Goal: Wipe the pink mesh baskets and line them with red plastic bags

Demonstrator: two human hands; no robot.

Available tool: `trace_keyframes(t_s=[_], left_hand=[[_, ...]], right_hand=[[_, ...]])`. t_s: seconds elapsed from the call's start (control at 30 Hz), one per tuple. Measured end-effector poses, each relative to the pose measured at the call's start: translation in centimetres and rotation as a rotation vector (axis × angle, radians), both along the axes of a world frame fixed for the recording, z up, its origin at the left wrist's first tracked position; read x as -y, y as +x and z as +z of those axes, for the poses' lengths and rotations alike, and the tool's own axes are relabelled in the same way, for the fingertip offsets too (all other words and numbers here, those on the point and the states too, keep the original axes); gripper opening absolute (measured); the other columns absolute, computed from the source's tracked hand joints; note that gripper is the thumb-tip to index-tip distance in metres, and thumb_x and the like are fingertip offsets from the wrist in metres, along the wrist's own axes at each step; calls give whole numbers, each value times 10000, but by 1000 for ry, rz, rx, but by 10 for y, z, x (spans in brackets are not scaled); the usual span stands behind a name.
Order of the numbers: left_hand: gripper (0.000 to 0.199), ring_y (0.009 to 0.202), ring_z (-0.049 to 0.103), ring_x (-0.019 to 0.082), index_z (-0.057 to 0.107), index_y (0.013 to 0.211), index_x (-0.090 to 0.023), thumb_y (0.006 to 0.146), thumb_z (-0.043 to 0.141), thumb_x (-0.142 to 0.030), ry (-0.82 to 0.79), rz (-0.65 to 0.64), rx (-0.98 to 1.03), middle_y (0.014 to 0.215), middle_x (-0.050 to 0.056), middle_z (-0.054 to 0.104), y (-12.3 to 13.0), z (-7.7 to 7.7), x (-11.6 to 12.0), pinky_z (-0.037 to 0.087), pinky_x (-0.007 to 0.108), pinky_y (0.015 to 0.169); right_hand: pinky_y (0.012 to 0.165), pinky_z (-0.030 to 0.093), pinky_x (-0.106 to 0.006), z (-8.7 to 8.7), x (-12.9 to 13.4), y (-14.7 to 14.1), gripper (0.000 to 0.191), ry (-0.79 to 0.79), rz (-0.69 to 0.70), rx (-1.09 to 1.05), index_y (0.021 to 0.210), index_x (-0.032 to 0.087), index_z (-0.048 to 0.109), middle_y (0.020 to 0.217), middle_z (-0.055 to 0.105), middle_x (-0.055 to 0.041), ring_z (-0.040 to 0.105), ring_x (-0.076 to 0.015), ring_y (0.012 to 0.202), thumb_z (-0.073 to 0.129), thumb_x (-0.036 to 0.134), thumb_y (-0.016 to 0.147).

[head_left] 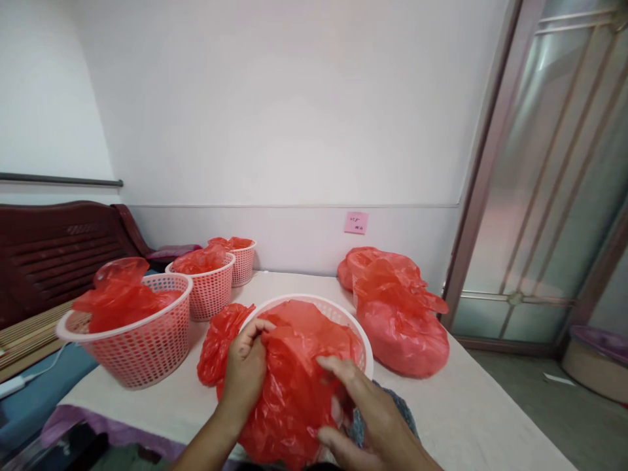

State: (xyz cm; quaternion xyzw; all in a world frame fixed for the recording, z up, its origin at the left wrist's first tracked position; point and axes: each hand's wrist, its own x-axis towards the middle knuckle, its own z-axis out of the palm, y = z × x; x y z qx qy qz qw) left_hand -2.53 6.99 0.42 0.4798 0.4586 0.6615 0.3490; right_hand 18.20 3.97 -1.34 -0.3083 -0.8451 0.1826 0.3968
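A red plastic bag [294,392] bulges over the near side of a round white basket [362,320] in front of me. At the bag's left upper edge, my left hand [246,366] is closed, with thumb and fingers pinching the thin plastic. On the other side, my right hand [366,409] is open against the bag, its thumb well apart from its fingers. Some of its fingers are hidden in the folds. Left of the basket lies a crumpled red bag [218,347]. Part of a dark blue-grey cloth [400,405] shows beside my right hand.
On the left of the white table [490,405] stand pink mesh baskets [142,353], [213,291], [244,265] with red bags inside. Full red bags [402,327] rest at the right. A pink note [356,222] is on the wall, near a glass door [534,196].
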Motion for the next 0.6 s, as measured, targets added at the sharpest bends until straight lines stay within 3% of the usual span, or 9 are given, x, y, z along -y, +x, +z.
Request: trace_keyframes(t_s=[0.07, 0.17, 0.27, 0.3, 0.4, 0.5, 0.6], left_hand=[[106, 648, 490, 120, 545, 716, -198, 808, 551, -249, 41, -56, -47, 672, -45, 535, 11, -1, 3, 396, 219, 610], [139, 642, 487, 117, 500, 678, -206, 813, 533, -213, 67, -138, -43, 646, -50, 508, 29, 3, 10, 423, 227, 634], [39, 693, 556, 123, 543, 850, -217, 822, 522, -200, 24, -185, 0, 783, -29, 603, 39, 11, 24, 477, 243, 674], [118, 746, 593, 133, 551, 951, -220, 835, 528, -218, 20, -198, -19, 877, -6, 636, 39, 13, 29, 499, 255, 703], [352, 1027, 631, 196, 496, 1210, -231, 867, 549, -292, 77, -223, -127, 1209, 83, 616, 27, 17, 44, 522, 319, 877], [461, 1297, 479, 234, 421, 1331, -283, 887, 537, -331, 202, -154, -238, 1423, 87, 484, -1, 10, 49, 410, 393, 1075], [798, 1435, 261, 298, 278, 1453, -303, 777, 683, -432, 269, -86, -521, 1554, 99, 300, -29, 0, 45, 218, 507, 1177]], right_hand=[[882, 546, -388, -2, -3, -7, 979, 36, -40, 11, 1445, 281, 304, 1369, 519, -149, 569, -334, 1182, 800, 251, 602], [917, 520, -523, -14, -6, -23, 1151, 70, -21, 122, 1502, 245, 215, 1452, 421, -224, 494, -433, 1249, 845, 295, 540], [923, 517, -514, -20, -8, -33, 1000, 110, -9, 81, 1510, 229, 209, 1426, 469, -198, 530, -393, 1225, 672, 119, 629], [947, 508, -478, -18, -10, -32, 935, 105, -14, 6, 1495, 232, 255, 1402, 506, -164, 542, -351, 1222, 595, 70, 639], [968, 482, -359, 0, -18, -21, 569, -14, -94, -302, 1260, 264, 564, 1214, 653, -57, 607, -237, 1114, 508, 69, 728], [893, 491, -317, 27, -28, -4, 150, -224, -245, -665, 949, 264, 684, 973, 704, -17, 638, -203, 942, 602, 254, 823], [829, 523, -339, 49, -32, 5, 189, -482, -237, -1094, 932, 275, 680, 973, 706, -4, 645, -215, 911, 708, 345, 758]])
